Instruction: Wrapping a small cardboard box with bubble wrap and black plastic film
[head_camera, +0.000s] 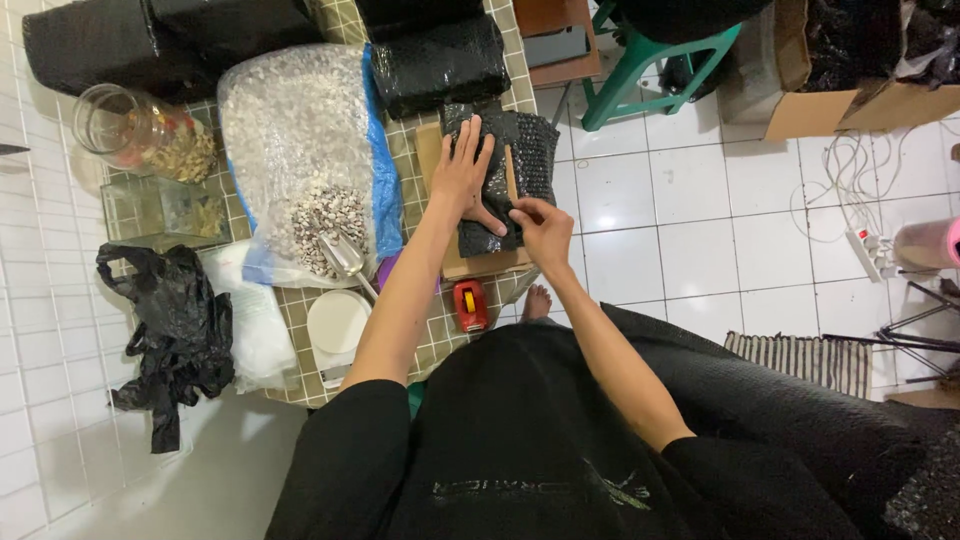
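Observation:
A parcel wrapped in black bubble wrap (530, 160) lies on a brown cardboard piece (470, 265) at the right edge of the tiled table. My left hand (462, 175) presses flat on the parcel, fingers spread. My right hand (543, 228) pinches a strip of brown tape (511, 172) that runs up over the wrap. A red tape dispenser (470, 304) sits on the table just below the cardboard.
A big clear bag of small pebbles (300, 130) with a metal scoop (345, 258) lies left of the parcel. A glass jar (140, 130), a white scale (336, 325), a black plastic bag (180, 335) and more black-wrapped parcels (440, 60) surround it. A green stool (650, 60) and cardboard box (840, 100) stand on the floor.

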